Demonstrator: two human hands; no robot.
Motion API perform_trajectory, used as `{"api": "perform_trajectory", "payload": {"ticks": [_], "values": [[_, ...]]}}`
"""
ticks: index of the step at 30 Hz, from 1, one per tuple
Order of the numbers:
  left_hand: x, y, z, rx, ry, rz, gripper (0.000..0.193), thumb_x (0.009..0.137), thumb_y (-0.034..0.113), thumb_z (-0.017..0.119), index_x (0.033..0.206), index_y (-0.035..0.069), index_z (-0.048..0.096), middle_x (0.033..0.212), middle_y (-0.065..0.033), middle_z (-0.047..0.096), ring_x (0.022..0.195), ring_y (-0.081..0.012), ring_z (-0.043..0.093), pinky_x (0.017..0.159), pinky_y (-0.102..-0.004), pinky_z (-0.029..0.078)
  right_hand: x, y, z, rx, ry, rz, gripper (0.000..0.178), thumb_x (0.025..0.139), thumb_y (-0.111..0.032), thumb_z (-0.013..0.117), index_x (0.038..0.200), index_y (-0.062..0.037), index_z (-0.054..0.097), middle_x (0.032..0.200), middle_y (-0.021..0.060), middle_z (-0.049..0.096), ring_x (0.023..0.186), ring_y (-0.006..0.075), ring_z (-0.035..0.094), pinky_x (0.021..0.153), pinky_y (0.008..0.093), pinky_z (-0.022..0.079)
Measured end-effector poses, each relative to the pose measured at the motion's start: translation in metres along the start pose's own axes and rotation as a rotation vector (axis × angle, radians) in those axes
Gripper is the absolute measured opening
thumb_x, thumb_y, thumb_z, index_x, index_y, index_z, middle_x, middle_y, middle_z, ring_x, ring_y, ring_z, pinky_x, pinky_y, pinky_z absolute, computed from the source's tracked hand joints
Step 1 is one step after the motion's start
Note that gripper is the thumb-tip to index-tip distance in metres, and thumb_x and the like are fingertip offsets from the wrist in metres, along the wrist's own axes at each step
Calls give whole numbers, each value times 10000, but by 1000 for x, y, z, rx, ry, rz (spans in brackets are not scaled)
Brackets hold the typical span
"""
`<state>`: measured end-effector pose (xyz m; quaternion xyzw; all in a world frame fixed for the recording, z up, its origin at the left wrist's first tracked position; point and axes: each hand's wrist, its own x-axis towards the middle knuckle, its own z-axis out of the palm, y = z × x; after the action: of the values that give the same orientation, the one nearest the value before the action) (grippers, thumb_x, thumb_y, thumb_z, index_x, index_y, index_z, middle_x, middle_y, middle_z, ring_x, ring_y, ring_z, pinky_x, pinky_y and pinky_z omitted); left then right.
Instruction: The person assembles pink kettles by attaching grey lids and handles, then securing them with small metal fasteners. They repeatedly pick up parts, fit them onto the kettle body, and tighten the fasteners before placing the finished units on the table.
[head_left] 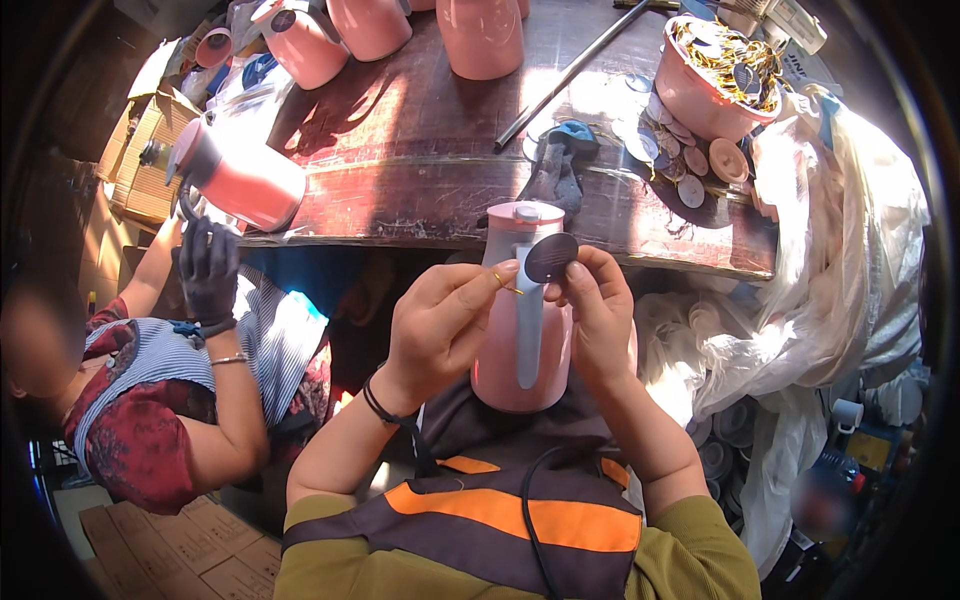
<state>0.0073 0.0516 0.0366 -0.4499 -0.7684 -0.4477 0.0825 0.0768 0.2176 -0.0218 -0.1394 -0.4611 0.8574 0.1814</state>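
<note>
Round black tag (pixel 552 259) is pinched in the right hand (pixel 596 300) between thumb and fingers, overlapping, in view, a pink jug (pixel 497 365) with a pale grey handle (pixel 529 345); the left hand (pixel 447 315) pinches a thin gold-coloured cord (pixel 511 287) just beside the tag.

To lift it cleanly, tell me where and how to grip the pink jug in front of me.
Probably best by the middle of its grey handle, coming from your side: the jug is turned so its long handle faces you. The dark tag in your right hand overlaps the handle's top.
</note>
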Motion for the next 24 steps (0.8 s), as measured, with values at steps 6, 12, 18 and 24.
{"api": "perform_trajectory", "payload": {"ticks": [6, 12, 18, 24], "values": [[-6, -4, 23, -329, 231, -106, 293, 909, -58, 569, 1195, -9, 611, 1092, -110, 649, 840, -108, 638, 681, -211, 522, -8, 14, 5, 147, -76, 1, 192, 978, -133, 533, 1123, -7, 533, 913, 59, 655, 792, 89, 618, 717, 211, 447], [2, 7, 15, -334, 14, -356, 345, 818, 0, 671, 1158, 52, 654, 986, -101, 682, 645, -154, 611, 577, -247, 477, -10, 3, 2, -187, -163, -91, 155, 957, -92, 556, 1084, -13, 597, 915, 26, 636, 782, 92, 600, 743, 218, 464], [22, 9, 1, 178, -132, -107, 249, 785, 142, 714, 1011, 50, 666, 832, -97, 639, 689, -230, 586, 656, -299, 464, -23, -2, 14, 55, -144, 220, 227, 969, -161, 550, 1148, -21, 536, 953, 40, 606, 870, 123, 593, 813, 254, 466], [37, -38, -31, -579, 237, -725, 175, 882, 137, 669, 1014, 36, 614, 884, -13, 643, 765, -72, 601, 631, -208, 472, -53, -10, 4, -6, -161, 442, 228, 969, -251, 571, 1023, -30, 574, 744, -29, 521, 650, 40, 472, 573, 198, 381]]}}
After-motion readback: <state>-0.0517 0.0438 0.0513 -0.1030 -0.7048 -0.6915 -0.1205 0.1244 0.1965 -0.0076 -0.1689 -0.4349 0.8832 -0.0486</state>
